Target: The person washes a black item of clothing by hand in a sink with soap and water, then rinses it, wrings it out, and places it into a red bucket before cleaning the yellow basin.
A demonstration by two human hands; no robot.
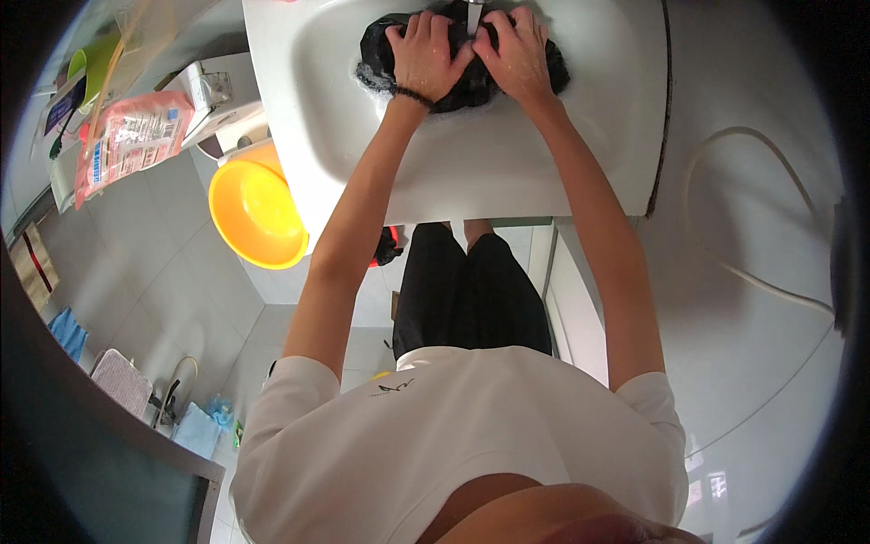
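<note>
A wet black cloth or garment (465, 92) lies bunched in a white sink basin (476, 163) at the top of the head view, with white suds along its left edge. My left hand (427, 58), with a dark beaded band at the wrist, presses on the cloth's left part, its fingers bent. On the right part of the cloth rests my right hand (518, 54), fingers bent and partly spread. Between the hands a metal faucet (475, 12) reaches down, and what looks like water runs from it onto the cloth. My fingertips partly sink into the folds, so the grip is unclear.
Left of the sink hangs or stands a yellow plastic basin (258, 215). Beyond it are a pink refill pouch (136, 136) and a green container (95, 71). A pale hose (781, 292) runs along the tiled wall at right. Below the counter is a red container (394, 236) with something black.
</note>
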